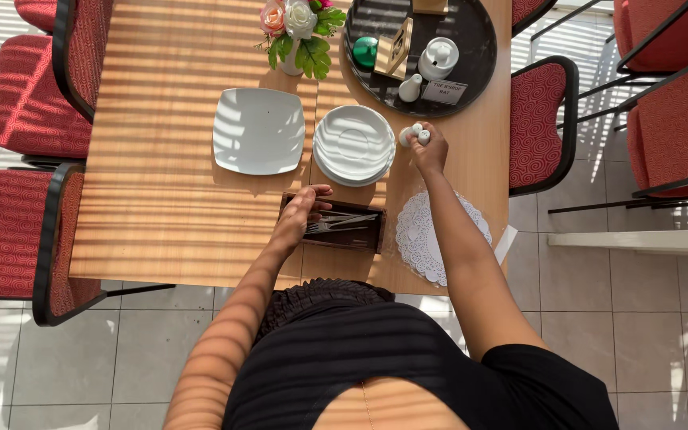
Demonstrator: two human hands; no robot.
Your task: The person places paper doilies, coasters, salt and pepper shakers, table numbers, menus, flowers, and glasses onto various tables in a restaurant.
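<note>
- Gripping 2 small white shakers (413,134) together in the right hand (430,151), fingers closed around them, just off the rim of the stack of round white plates (353,144) and just below the near edge of the round dark tray (483,68).
- Lying straight ahead of that hand, up the table: the tray, nearer the right arm than the left.
- Resting the left hand (300,213) on the left end of the dark cutlery box (333,224), fingers loosely curled over its rim; whether anything is pinched, cannot tell.
- Running left to right in the box: the forks (342,222), long axis across the table, tips pointing right.
- Sitting right of the box: a white lace doily (431,231), under the right forearm.
- Lying left of the round stack: 1 square white plate (258,130).
- Standing on the tray: a small white rectangular sign with dark print (444,91) at the near rim, a white lidded pot (439,57), a white shaker (409,88), a green round object (365,51), a wooden holder (396,49).
- Standing beyond the plates: a flower vase (296,36).
</note>
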